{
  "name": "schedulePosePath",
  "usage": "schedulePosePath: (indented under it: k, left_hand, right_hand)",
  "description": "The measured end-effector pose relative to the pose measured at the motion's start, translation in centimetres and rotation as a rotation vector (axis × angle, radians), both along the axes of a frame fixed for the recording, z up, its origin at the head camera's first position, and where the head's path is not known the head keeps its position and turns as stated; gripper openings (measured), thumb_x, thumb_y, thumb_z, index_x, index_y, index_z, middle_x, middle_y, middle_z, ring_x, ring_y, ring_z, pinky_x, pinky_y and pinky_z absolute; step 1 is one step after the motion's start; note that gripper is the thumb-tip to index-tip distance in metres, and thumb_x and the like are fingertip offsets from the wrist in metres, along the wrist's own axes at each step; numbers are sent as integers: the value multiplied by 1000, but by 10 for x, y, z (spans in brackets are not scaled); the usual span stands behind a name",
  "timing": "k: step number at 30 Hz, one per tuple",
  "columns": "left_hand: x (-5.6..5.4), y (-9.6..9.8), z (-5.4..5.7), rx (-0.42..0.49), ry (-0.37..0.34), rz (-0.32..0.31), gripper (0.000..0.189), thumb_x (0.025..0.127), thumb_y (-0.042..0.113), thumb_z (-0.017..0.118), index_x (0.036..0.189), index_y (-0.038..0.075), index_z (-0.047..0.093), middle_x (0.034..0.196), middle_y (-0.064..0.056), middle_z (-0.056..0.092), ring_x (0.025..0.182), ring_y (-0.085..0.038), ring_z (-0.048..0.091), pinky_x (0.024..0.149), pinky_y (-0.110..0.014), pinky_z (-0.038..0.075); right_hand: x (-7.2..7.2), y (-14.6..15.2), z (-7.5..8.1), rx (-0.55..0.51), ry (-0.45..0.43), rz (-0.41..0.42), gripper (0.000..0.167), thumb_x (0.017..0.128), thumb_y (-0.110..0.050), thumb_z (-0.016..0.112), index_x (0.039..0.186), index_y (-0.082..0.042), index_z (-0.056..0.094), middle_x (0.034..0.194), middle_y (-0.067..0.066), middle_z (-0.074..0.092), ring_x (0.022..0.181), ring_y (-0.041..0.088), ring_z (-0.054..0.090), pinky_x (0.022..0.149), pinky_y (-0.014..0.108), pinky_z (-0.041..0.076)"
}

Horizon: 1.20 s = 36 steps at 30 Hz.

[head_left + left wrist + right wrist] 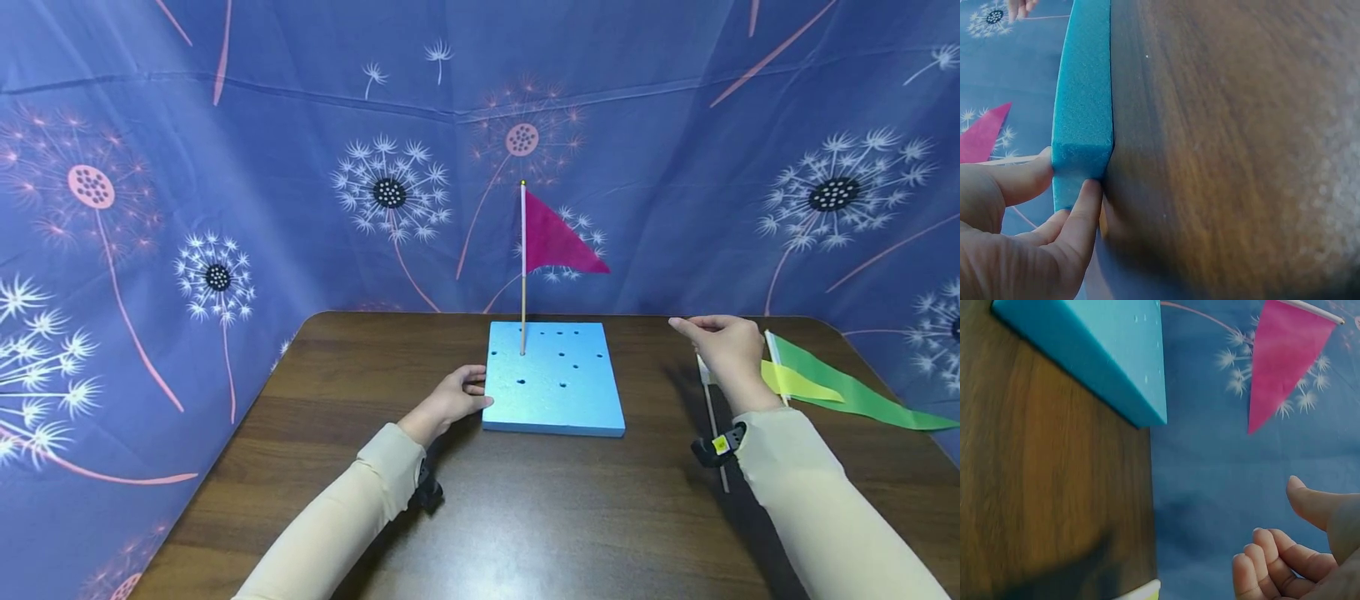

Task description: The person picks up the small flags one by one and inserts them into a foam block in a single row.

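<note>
At centre right, the empty right hand (723,346), its thumb (1307,503) parted from bent fingers (1275,565), is hovering nearest the yellow triangular cloth flag (808,387), whose slim pole (709,408) is running toward the frame's bottom, while the left hand (452,398) is pinching the square blue foam board (551,408) mid-frame.

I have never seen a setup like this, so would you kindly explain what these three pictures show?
There is no machine, only a person's two bare hands. One picture comes from a camera on the head, looking forward and down; the others come from a camera on each wrist. On the table lies a blue board with holes, a pink flag standing in it. The left hand holds the board's left edge; the right hand holds nothing, and a yellow flag and a green flag lie near it.
</note>
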<state>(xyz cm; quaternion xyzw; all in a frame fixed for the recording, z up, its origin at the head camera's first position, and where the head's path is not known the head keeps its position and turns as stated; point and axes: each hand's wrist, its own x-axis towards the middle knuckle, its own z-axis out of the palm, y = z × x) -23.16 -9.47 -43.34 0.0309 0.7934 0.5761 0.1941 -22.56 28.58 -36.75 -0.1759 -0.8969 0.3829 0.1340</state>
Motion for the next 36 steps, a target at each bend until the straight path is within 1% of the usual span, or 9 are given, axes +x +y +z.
schedulePosePath:
  k: [3, 6, 14, 16, 21, 25, 28, 32, 36]
  left_hand:
    - [0, 0, 0, 7, -10, 5, 59, 90, 1, 66, 143, 5, 41, 141, -15, 47, 121, -28, 51, 95, -36, 51]
    - [0, -1, 0, 6, -16, 13, 60, 90, 2, 66, 144, 5, 41, 142, -14, 46, 122, -28, 50, 96, -37, 50]
    - [-1, 1, 0, -4, -24, 5, 62, 89, 2, 67, 145, 3, 38, 142, -15, 46, 122, -29, 50, 95, -38, 50]
    - [0, 1, 0, 0, -29, 10, 62, 90, 2, 66, 145, 4, 38, 142, -14, 46, 122, -29, 50, 97, -38, 50]
    - [0, 1, 1, -3, -17, 20, 62, 89, 1, 67, 145, 3, 39, 141, -15, 47, 122, -29, 50, 98, -38, 49]
    - [0, 0, 2, 3, -13, 25, 63, 89, 1, 67, 145, 2, 38, 139, -16, 48, 122, -29, 50, 97, -37, 50]
    - [-1, 1, 1, 10, -16, 30, 63, 89, 1, 67, 145, 2, 38, 139, -15, 48, 122, -29, 50, 96, -36, 50]
    - [-1, 1, -1, 6, -7, 35, 63, 88, 1, 68, 144, 1, 38, 137, -16, 49, 120, -29, 51, 95, -36, 50]
    - [0, 2, -3, 7, 1, 42, 63, 88, 1, 68, 143, 1, 38, 136, -17, 49, 119, -29, 52, 94, -36, 51]
  right_hand:
    - [5, 8, -3, -21, -47, 11, 65, 87, -58, 61, 116, 0, 67, 117, 20, 65, 94, 22, 57, 61, 24, 43]
    - [10, 16, -6, -30, -67, 16, 67, 87, -58, 61, 118, 1, 65, 121, 22, 62, 104, 31, 56, 60, 25, 43]
    - [19, 34, -16, 26, -135, 17, 68, 84, -60, 64, 110, 2, 68, 91, 5, 68, 85, 22, 53, 55, 26, 42]
    - [20, 38, -18, 35, -158, 32, 69, 83, -60, 65, 110, 3, 68, 91, 6, 68, 82, 20, 52, 55, 27, 42]
    - [21, 46, -23, 15, -233, 95, 71, 80, -58, 71, 111, 6, 65, 91, 16, 71, 72, 15, 63, 56, 27, 47]
    - [24, 50, -26, -12, -296, 121, 70, 79, -56, 73, 108, 7, 63, 82, 11, 70, 66, 13, 63, 57, 28, 47]
    - [27, 55, -28, 6, -345, 141, 64, 78, -53, 75, 100, 7, 65, 75, 4, 67, 65, 14, 63, 57, 29, 48]
    - [31, 60, -33, 47, -403, 194, 50, 78, -49, 76, 78, 1, 67, 65, -1, 65, 63, 14, 63, 58, 31, 49]
    - [34, 62, -39, 105, -429, 230, 43, 78, -45, 77, 61, -8, 63, 57, -3, 61, 60, 16, 58, 54, 31, 42]
